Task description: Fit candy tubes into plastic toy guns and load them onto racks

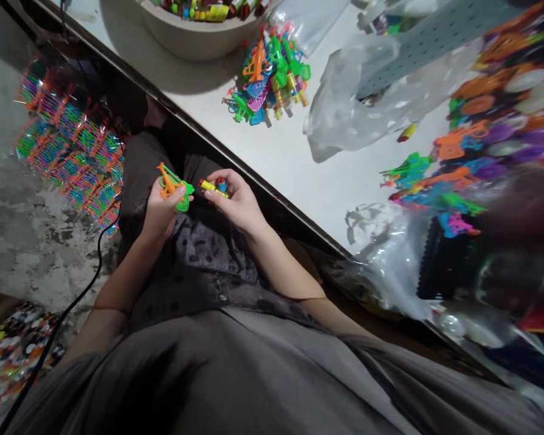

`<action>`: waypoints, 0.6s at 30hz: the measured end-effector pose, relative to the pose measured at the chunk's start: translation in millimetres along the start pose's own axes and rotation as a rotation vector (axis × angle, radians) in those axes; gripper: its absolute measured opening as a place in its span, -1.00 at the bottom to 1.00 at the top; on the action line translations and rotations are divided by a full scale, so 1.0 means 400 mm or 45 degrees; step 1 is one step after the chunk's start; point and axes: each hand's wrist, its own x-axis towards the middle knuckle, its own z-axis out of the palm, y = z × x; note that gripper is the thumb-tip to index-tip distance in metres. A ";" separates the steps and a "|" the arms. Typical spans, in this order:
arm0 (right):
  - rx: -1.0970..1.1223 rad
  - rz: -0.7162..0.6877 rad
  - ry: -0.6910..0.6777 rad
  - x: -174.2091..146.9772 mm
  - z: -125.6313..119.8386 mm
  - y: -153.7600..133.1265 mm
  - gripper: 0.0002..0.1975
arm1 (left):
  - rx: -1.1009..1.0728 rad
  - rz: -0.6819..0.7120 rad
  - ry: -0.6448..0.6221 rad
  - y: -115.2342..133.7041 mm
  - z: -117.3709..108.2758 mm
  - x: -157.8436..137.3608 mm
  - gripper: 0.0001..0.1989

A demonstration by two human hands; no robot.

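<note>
My left hand (159, 208) is closed around small plastic toys above my lap: an orange piece (167, 183) sticks up past the fingers, and a bright green piece (184, 203) with a perforated face lies under the thumb. Close beside it, my right hand (241, 202) grips small yellow tubes (213, 188) with red ends between thumb and fingers. A blue piece with a red top (220, 183) also shows in that hand. The two hands are apart. What the palms hide I cannot tell.
On the white table (272, 157) lie a heap of colourful plastic toys (258, 78), a round basin (194, 36) of small tubes, and clear plastic bags (340, 109). More toys (462, 145) are piled at right. Bagged toys (72, 145) sit at left near a black cable (98, 260).
</note>
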 end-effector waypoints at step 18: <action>-0.556 -0.540 0.018 0.007 -0.021 0.065 -0.75 | 0.136 0.026 0.020 -0.020 0.000 0.005 -0.64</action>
